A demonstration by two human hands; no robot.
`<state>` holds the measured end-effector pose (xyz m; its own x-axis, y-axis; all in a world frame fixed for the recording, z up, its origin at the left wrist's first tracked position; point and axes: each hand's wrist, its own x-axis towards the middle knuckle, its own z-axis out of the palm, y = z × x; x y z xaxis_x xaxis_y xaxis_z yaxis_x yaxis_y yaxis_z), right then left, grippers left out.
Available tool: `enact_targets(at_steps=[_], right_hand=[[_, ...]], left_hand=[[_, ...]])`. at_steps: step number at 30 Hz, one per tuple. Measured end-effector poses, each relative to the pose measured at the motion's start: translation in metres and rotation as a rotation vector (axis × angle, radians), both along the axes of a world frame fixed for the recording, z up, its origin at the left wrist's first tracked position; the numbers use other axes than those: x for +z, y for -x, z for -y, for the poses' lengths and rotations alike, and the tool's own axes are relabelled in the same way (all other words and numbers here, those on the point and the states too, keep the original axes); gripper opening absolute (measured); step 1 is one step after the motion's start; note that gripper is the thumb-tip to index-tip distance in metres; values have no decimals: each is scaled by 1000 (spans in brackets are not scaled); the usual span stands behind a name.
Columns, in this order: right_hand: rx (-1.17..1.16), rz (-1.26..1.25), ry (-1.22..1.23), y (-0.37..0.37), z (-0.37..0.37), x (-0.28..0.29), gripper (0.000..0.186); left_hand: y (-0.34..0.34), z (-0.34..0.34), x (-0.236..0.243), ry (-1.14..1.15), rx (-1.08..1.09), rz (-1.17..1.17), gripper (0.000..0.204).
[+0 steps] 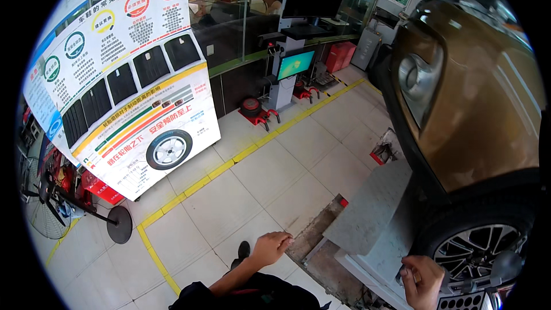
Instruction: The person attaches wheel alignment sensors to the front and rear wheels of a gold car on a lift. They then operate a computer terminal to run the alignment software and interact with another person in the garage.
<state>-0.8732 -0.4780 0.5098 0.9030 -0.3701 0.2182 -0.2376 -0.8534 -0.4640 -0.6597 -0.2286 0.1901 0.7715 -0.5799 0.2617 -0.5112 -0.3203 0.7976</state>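
My left hand is at lower centre above the tiled floor, fingers curled together; anything in them is too small or hidden to make out. My right hand is at lower right, fingers curled, possibly round a small dark object I cannot make out. It is beside the white metal lift platform and left of the car's front wheel with black-and-silver alloy spokes. A perforated metal fitting is below the wheel. Above stands the bronze car with its headlamp.
A display board with tyre samples stands left, a pedestal fan beside it. Screens on a post, red floor jacks and red boxes line the back. A recess in the floor borders the platform; yellow lines cross the tiles.
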Motion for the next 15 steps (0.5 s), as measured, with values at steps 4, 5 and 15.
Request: enact_targets(at_steps=[4, 5, 15], right_hand=[[-11, 92, -103, -114, -7, -40, 14], [-33, 176, -130, -143, -7, -54, 9], [-164, 24, -293, -365, 60, -155, 13]], left_hand=[[-112, -64, 23, -27, 188, -12, 18], [-141, -77, 37, -31, 233, -54, 17], [-373, -35, 289, 616, 137, 812, 49]])
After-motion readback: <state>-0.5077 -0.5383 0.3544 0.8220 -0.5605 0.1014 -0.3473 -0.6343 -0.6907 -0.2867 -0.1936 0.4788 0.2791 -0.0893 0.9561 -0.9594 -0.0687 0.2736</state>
